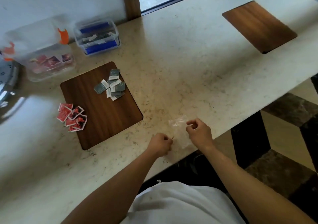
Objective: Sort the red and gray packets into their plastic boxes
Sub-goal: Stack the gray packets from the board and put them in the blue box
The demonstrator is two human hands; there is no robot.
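While both hands pinch a clear crinkled plastic bag (179,132) at lower centre, left hand (160,143) and right hand (199,131) each form a closed grip on it. Square red packets (72,117) and gray packets (110,85) lie heaped on a wood-grain inlay (103,113) of the speckled tabletop (189,65); translucent plastic boxes (97,37) stand at upper left.

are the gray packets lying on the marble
No, the gray packets lie in a heap on the wooden inlay, near its far right corner.
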